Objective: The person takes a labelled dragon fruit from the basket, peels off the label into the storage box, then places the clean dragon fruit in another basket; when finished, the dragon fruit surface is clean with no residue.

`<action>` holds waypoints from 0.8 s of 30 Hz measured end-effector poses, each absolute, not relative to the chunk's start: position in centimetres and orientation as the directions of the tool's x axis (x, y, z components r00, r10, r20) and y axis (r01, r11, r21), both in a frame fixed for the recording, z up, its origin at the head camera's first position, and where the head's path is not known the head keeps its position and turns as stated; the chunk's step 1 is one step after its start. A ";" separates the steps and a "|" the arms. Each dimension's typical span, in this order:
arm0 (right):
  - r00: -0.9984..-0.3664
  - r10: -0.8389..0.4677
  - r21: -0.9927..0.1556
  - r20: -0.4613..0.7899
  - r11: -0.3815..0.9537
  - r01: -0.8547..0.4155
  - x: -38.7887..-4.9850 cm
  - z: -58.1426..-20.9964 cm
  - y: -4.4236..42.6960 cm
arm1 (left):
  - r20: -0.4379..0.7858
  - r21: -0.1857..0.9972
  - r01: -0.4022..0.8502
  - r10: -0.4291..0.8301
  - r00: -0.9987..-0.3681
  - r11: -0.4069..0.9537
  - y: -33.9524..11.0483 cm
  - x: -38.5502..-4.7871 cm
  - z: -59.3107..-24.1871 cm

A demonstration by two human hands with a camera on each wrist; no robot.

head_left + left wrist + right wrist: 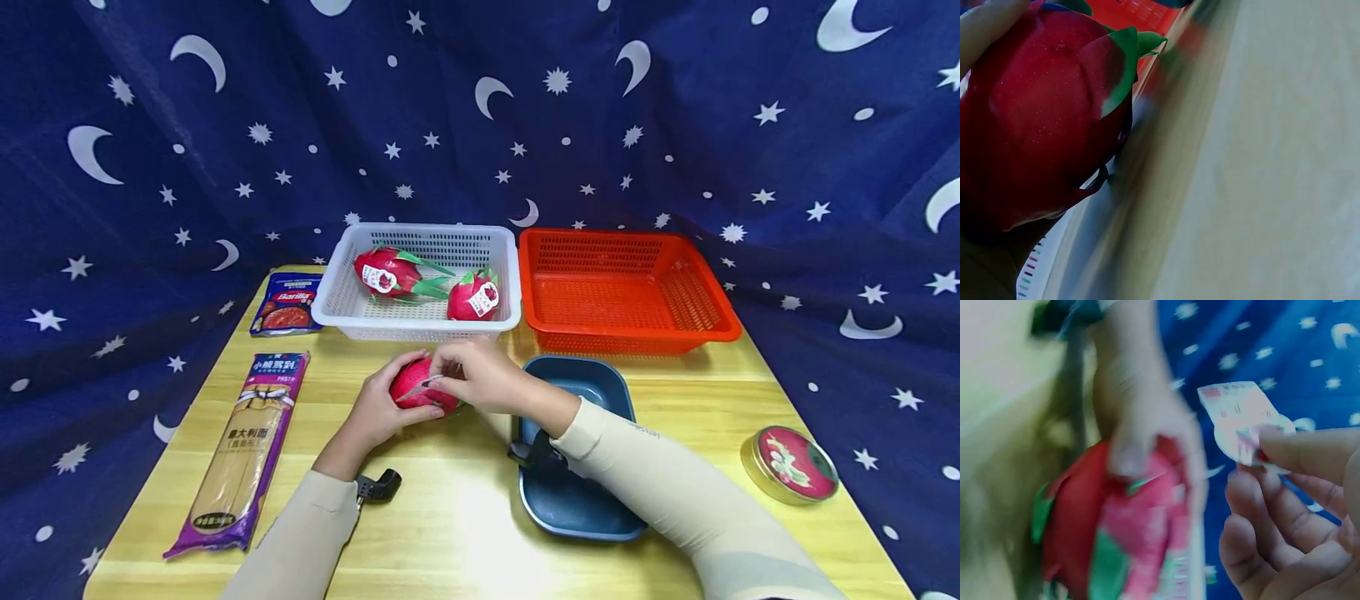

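Note:
My left hand (381, 408) grips a red dragon fruit (407, 382) above the table, in front of the white basket. Green-tipped scales show on the fruit in the left wrist view. Over the fruit's right side, my right hand (486, 377) pinches a white sticker (1235, 403) between thumb and fingers. In the right wrist view the sticker hangs apart from the fruit, its printed side partly covered by the thumb. Two more dragon fruits, one long-leaved (390, 273) and one rounder (474, 296), lie in the white basket (360, 321), both with stickers on.
A red basket (622, 337) stands right of the white one. Below it sits a dark blue tray (577, 508), partly under my right forearm. At the left lie a pasta pack (243, 450) and a Barilla pouch (288, 304). A round tin (791, 465) stands far right.

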State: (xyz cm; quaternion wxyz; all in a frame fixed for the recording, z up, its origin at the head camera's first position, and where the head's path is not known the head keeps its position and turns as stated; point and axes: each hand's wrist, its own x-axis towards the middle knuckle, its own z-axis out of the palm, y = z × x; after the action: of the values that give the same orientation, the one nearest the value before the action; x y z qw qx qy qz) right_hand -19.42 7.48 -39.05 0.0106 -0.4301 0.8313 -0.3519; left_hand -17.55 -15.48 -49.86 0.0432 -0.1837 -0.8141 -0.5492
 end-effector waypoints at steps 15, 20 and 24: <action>-0.941 -0.321 -0.608 0.105 0.728 -0.316 -16.9 -39.9 21.4 | 0.247 0.908 0.315 0.258 -0.934 0.275 -15.4 -17.9 -50.0; -0.927 -0.347 -0.667 -0.138 0.725 -0.172 -16.7 -41.3 22.7 | 0.255 0.907 0.322 0.253 -0.933 0.272 -15.6 -18.1 -50.1; -0.960 -0.272 -0.575 -0.069 0.797 -0.185 -16.5 -41.4 23.4 | 0.242 0.911 0.309 0.252 -0.937 0.274 -15.6 -17.9 -50.2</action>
State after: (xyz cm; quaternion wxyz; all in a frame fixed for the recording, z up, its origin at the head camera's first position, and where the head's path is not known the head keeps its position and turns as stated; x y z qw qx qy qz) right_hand -16.53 23.38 -41.39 0.0744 -0.1209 0.9449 -0.2950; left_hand -17.92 -15.61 -50.24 0.0247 -0.1759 -0.7979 -0.5760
